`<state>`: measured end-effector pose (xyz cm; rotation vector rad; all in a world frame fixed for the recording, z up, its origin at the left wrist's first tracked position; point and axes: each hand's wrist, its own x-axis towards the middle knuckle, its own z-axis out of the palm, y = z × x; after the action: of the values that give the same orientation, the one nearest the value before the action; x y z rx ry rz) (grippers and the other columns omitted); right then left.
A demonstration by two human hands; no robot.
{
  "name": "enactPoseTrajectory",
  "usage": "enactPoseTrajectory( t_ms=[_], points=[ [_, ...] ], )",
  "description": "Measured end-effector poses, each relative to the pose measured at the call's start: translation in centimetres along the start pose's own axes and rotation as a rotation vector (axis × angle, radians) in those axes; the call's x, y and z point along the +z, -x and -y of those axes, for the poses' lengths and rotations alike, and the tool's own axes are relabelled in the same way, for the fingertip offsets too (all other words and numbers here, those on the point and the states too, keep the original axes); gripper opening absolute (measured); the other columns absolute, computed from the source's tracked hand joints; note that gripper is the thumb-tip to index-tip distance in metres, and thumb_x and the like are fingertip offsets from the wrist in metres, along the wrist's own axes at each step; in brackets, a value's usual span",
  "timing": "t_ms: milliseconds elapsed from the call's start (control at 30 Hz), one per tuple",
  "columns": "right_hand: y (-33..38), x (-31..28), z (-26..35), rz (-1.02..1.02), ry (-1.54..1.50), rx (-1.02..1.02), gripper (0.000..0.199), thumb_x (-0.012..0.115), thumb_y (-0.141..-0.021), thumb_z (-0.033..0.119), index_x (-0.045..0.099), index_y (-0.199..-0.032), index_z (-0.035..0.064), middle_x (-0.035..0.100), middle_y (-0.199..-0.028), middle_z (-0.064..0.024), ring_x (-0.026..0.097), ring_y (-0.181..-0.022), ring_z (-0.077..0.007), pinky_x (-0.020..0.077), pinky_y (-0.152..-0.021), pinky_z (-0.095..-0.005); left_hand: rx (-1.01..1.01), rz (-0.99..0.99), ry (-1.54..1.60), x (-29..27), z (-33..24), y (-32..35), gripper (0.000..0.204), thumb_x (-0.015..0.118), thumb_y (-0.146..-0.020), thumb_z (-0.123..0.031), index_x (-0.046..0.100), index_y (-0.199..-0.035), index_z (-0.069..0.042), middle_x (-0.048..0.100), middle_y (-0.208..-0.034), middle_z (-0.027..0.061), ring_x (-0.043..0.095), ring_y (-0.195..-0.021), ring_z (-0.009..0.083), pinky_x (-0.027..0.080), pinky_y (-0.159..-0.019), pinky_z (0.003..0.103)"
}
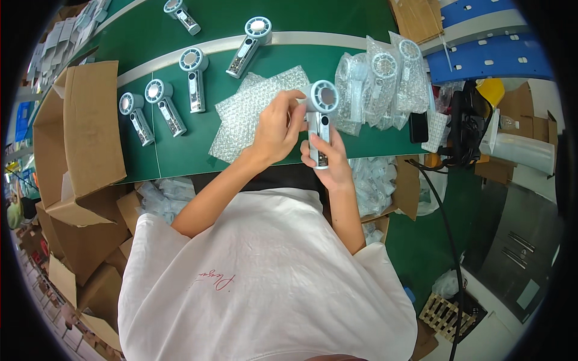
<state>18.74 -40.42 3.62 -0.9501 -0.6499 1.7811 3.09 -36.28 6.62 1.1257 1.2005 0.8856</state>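
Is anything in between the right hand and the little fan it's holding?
No, nothing visible: the right hand wraps directly around the handle of the little fan. The left hand is by the fan's round head; I can't tell whether it touches.

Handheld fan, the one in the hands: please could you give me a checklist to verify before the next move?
1. Handheld fan secure in right hand: ok, fingers close around its handle.
2. Left hand free: cannot tell; bent fingers are at the fan's head, contact unclear.
3. Bubble wrap fully visible: not ok, the left hand hides part.
4. Bagged fans apart from bare fans: ok, bagged right, bare left.
5. Fan switched off: cannot tell.
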Motion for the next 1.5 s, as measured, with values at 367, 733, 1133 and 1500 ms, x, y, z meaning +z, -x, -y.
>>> enactPoseTrajectory(
  t_ms=[367,733,1133,1500],
  points=[
    [0.9,-3.8,0.2,0.133,-0.429,0.108,0.053,0.056,-0.093,0.010,0.039,-0.142,0.0000,0.057,-0.119,-0.0152,0.060,-0.080,-0.0186,0.0464,-0.049,-0.0255,0.603,-0.161,-1.071,-2.3,6.2,-1.7,0.028,0.069,-0.086,-0.029,0.060,-0.099,-0.006,0.052,-0.101,0.0110,0.046,-0.093,0.0284,0.035,-0.087,0.045],
    [1.2,-3.5,1.1,-0.185,0.409,-0.105,0.046,0.057,-0.097,0.010,0.045,-0.140,-0.0024,0.062,-0.114,-0.0161,0.065,-0.084,-0.0190,0.0527,-0.061,-0.0255,0.601,-0.251,-1.178,-1.9,7.3,-1.6,0.019,0.072,-0.078,-0.022,0.062,-0.087,-0.009,0.051,-0.098,0.0089,0.045,-0.092,0.0288,0.033,-0.086,0.046],
    [-0.2,-4.6,-0.7,-0.083,0.560,-0.204,0.043,0.056,-0.100,0.012,0.046,-0.139,-0.0032,0.063,-0.114,-0.0150,0.066,-0.089,-0.0196,0.0540,-0.068,-0.0265,0.471,-0.186,-0.835,-3.2,8.4,-2.1,0.015,0.068,-0.080,-0.019,0.063,-0.086,-0.006,0.053,-0.095,0.0097,0.044,-0.090,0.0283,0.034,-0.083,0.048],
    [0.0,-5.4,-0.7,-0.096,0.533,-0.165,0.044,0.056,-0.100,0.011,0.044,-0.139,-0.0050,0.063,-0.117,-0.0151,0.065,-0.090,-0.0198,0.0542,-0.072,-0.0274,0.568,-0.327,-1.205,-2.4,7.4,-2.0,0.009,0.062,-0.089,-0.017,0.062,-0.089,-0.008,0.053,-0.091,0.0044,0.044,-0.092,0.0232,0.030,-0.088,0.041]
  ],
)
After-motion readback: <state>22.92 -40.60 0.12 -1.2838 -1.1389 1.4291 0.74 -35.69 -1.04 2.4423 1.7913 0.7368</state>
